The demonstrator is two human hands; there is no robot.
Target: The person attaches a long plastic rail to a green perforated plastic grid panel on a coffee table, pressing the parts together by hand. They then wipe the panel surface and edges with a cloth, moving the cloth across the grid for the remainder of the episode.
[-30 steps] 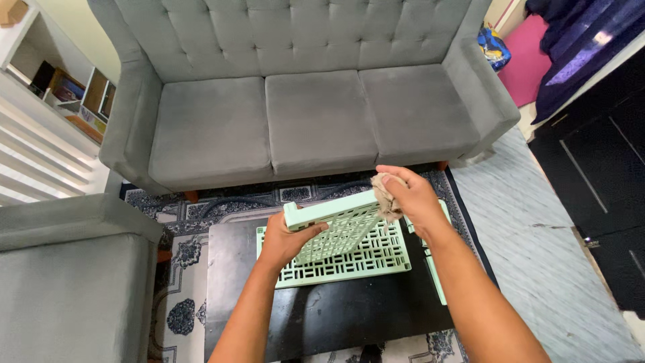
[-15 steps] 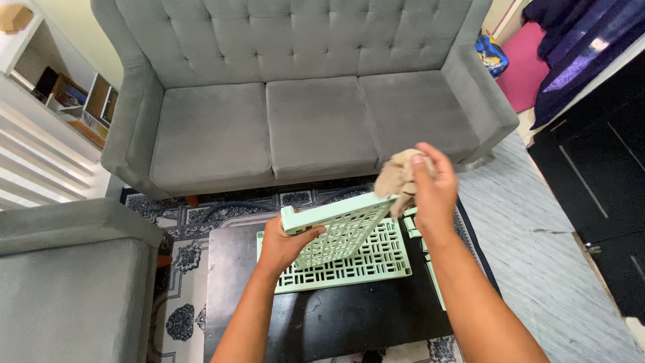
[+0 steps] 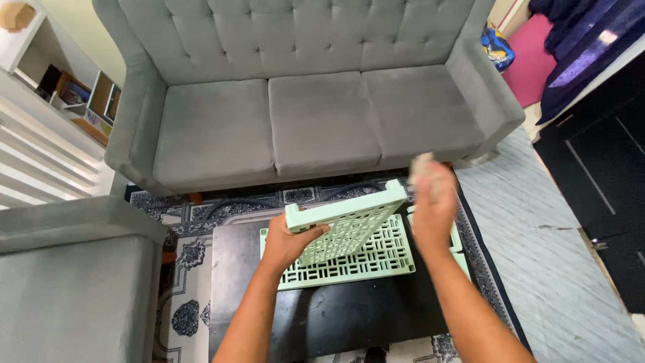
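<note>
Lifting off the panel, the right hand now grips its cloth beside the raised edge (a second ago, wiping); left hand holds the panel tilted above the surface.

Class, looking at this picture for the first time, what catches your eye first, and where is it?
A pale green lattice plastic panel is held tilted above the black low table by the left hand. Beside it, the right hand grips a beige cloth. Behind stands a big grey tufted sofa.
</note>
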